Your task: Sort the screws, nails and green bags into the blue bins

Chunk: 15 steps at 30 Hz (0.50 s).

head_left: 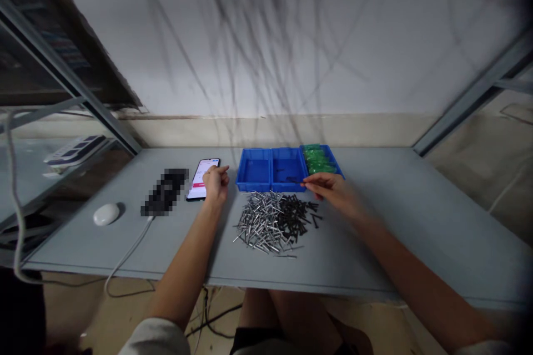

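My left hand (215, 184) hovers loosely curled just right of a smartphone (197, 179) with a lit screen, its fingertips pointing toward the blue bins. My right hand (333, 191) reaches in from the right, fingertips at the front edge of a middle blue plastic bin (288, 169). Whether those fingers pinch something small is hidden. Below both hands lies a loose heap of silver metal pins (260, 226) merging into dark pins (293, 216). A left blue bin (254, 169) adjoins the middle one, and a right blue bin (331, 152) holds green pieces (318, 159).
A grey table (395, 238) carries a white computer mouse (106, 214) with its cable, and a pixelated black object (164, 192). A power strip (75, 150) lies on a glass shelf at the left. A white wall stands behind the table.
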{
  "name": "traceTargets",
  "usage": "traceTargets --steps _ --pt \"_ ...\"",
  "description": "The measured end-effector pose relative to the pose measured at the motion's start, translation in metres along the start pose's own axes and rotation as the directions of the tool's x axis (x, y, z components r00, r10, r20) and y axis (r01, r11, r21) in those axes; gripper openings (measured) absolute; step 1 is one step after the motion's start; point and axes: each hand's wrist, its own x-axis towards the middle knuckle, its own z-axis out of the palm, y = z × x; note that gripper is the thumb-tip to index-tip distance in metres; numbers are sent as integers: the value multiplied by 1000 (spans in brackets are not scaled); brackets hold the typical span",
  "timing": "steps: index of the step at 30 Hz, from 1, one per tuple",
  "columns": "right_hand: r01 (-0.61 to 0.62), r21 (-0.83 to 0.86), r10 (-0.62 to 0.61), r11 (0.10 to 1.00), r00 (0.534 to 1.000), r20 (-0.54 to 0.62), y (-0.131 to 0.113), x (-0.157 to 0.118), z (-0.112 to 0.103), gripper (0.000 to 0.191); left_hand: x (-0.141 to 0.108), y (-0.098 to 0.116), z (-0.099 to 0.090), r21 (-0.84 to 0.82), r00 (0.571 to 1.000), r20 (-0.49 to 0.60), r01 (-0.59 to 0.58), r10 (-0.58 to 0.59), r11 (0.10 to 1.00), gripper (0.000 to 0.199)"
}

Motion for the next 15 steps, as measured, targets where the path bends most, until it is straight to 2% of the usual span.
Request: traceTargets --steps 8,11,13,14,15 --pt "39 -97 -41 995 999 -22 5 1 5 27 0 -2 -1 41 1000 10 -25 24 999 54" --pt "42 -174 -43 984 999 -6 1 -1 5 28 1 -4 0 180 993 1 -115 117 977 52" --pt "45 -214 -41 976 999 23 0 -2 6 30 3 -2 -1 393 971 42 -233 236 890 50" --pt "49 -221 -43 974 999 34 0 -2 6 31 4 0 -2 531 951 86 -295 295 794 48" --pt "54 -221 -46 974 998 40 0 -2 5 32 5 3 -4 671 927 140 -346 347 655 44"
